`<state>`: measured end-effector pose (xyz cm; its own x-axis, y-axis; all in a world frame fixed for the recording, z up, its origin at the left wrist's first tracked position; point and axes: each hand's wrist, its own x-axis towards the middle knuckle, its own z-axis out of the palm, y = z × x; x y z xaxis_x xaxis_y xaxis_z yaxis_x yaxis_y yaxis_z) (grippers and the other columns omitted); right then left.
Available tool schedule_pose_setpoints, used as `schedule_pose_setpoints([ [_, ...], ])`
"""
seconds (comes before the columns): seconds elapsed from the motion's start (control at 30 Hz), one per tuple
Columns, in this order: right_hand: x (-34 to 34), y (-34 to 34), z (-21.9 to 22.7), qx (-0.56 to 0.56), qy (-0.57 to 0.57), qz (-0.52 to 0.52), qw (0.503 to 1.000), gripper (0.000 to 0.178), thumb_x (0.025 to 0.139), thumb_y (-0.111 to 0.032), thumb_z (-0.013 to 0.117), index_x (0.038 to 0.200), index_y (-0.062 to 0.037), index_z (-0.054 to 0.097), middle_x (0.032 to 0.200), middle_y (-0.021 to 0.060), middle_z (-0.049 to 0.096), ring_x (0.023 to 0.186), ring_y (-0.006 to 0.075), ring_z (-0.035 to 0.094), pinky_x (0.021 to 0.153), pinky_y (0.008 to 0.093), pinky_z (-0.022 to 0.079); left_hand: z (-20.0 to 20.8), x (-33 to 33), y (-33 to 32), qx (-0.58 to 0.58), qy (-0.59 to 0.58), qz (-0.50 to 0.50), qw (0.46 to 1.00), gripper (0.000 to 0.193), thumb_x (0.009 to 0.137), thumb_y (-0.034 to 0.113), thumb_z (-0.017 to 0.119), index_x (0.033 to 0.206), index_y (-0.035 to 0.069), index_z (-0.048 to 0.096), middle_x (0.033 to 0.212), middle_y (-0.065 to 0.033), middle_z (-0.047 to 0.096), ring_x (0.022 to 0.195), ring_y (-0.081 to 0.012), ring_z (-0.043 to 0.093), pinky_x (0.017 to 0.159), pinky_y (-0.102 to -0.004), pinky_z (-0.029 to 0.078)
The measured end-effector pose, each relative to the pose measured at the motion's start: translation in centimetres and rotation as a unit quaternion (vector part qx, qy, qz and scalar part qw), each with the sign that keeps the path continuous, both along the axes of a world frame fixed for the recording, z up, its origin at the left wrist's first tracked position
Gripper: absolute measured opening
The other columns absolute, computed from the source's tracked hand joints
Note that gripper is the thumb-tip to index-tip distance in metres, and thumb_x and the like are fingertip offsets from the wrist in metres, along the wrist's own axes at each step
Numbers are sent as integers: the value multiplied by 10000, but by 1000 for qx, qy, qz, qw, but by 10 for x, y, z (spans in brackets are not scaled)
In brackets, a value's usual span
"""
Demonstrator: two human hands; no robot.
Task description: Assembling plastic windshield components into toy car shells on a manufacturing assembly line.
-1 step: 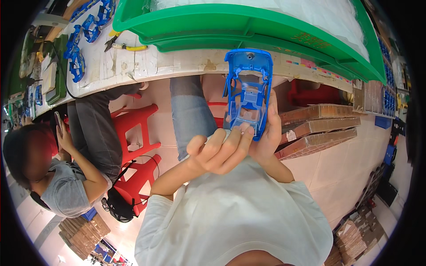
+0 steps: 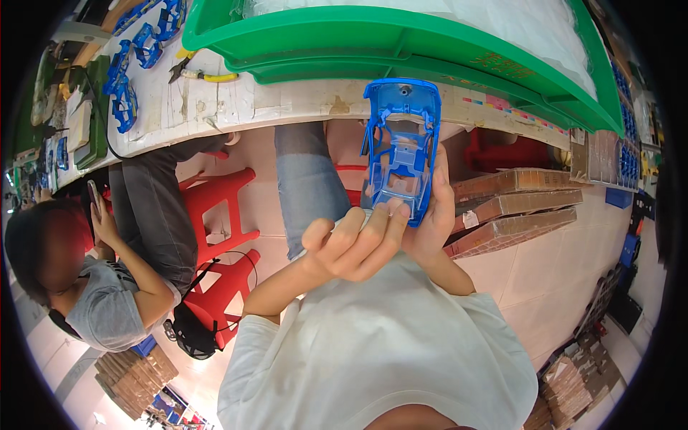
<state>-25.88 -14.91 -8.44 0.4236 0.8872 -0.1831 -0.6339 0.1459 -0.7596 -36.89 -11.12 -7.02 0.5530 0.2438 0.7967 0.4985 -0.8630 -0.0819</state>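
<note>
A blue plastic toy car body, its hollow inside facing me, is held up in front of the table edge. My right hand grips its lower right side, with the fingers partly behind it. My left hand is closed, its curled fingertips pressed to the lower end of the car body. A clear plastic piece shows in the lower window opening, close to these fingertips. The left thumb's tip and whatever lies under the fingers are hidden.
A large green tray holding translucent bags sits on the white table. Yellow-handled pliers and more blue car bodies lie leftward. Red stools and a seated person holding a phone are at left; flat cartons at right.
</note>
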Motion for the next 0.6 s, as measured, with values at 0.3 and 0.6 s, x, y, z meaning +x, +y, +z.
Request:
schedule_pose_setpoints([
  [0.3,-1,3,0,-19,-11,-12,1000,411,870,-372,310,1163,-84,292,1038,149,500,832,225,558,662,325,491,0,-2,0,-1,51,-4,999,197,662,211,625,855,184,660,746,85,576,662,-76,403,646,-289,208],
  [0.6,-3,6,0,-5,-58,-6,998,440,864,-371,315,1189,-79,271,1099,149,474,858,215,552,670,322,494,1,3,6,27,16,2,999,139,625,166,578,756,178,621,648,80,483,606,-53,432,587,-271,178],
])
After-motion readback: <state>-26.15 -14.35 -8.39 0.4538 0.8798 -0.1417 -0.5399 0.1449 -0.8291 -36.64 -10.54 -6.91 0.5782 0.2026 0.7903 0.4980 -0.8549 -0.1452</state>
